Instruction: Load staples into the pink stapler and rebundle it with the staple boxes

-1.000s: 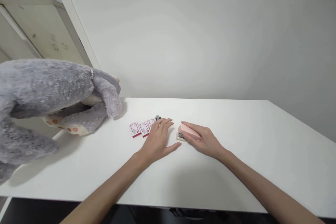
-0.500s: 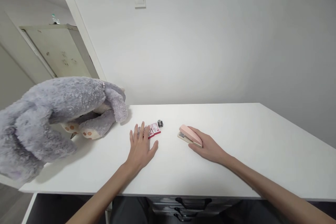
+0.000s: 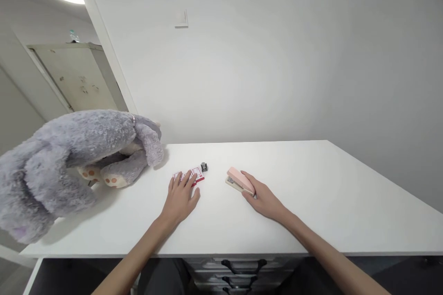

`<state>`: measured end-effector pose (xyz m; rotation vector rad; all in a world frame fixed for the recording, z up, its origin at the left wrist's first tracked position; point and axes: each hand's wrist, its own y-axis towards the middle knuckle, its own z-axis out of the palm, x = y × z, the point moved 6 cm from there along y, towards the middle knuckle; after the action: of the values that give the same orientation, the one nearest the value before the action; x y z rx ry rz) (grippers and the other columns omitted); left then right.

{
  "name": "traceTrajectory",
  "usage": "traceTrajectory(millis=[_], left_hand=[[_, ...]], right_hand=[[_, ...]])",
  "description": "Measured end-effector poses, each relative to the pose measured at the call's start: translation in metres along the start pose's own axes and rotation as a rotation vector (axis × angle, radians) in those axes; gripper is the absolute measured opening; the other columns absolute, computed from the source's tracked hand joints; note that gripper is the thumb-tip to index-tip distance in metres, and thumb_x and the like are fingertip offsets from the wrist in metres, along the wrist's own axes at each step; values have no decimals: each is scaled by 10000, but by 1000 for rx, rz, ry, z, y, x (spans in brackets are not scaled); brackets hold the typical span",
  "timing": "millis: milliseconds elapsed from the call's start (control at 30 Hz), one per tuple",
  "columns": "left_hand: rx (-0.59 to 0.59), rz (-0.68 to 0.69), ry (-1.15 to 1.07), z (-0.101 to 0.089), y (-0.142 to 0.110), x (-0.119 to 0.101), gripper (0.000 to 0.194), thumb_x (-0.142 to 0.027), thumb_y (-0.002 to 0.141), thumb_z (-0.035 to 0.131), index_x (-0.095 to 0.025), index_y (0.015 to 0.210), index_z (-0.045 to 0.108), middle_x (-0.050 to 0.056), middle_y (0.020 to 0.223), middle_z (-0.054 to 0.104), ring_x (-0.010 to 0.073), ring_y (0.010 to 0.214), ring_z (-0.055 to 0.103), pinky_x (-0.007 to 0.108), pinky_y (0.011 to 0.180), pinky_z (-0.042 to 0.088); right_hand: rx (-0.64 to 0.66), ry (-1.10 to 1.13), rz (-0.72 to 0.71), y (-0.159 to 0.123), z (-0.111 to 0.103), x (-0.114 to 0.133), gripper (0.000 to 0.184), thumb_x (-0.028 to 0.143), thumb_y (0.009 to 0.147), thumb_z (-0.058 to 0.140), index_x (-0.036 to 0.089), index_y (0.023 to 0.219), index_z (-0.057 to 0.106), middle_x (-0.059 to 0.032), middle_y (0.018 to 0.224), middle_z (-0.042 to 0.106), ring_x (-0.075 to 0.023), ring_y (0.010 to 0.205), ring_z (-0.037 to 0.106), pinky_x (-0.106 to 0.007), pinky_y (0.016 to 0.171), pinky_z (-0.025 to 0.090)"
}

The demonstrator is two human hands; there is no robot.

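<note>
My left hand (image 3: 180,198) lies flat on the white table (image 3: 311,193), fingers stretched out, with its fingertips on small red-and-white boxes (image 3: 197,174). A tiny dark metal piece (image 3: 204,166) sits just beyond those boxes. My right hand (image 3: 263,198) rests on the table to the right, its fingers curled against the near end of a pink stapler (image 3: 238,180) that points away to the left.
A large grey plush toy (image 3: 69,156) lies on the table's left end, paws toward the boxes. A white wall stands behind the table. Drawer handles (image 3: 242,265) show under the front edge. A doorway and a cabinet are at the far left.
My left hand slid from beside the stapler leftward onto the small boxes. My right hand moved back from over the stapler to its near end. The camera view tilted up.
</note>
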<state>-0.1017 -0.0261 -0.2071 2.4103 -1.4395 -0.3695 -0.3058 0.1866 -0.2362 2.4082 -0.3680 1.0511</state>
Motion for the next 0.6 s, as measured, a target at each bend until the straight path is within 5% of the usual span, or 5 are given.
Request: traceTrajectory(millis=[400,600], left_hand=[[30,188,-33,-17,-33,-36,517,-333,1025,472,-270,1538,490,42,1606,472,351,1515,362,596,1221,320],[81,263,-172,-27,-37,-51,588,-362,1006,548,-341,1576,405,36,1640,417,342,1503,356,561,1198,371]], right_hand=[[-124,22,90,-30,23,22,715,260,989,474,246,1649,199,-106,1646,401,-282,1500,419,-506,1210,389],[-87,-17,106,-40,25,37,735,279,996,477,277,1659,162,-58,1677,351,-255,1530,369,-479,1228,385]])
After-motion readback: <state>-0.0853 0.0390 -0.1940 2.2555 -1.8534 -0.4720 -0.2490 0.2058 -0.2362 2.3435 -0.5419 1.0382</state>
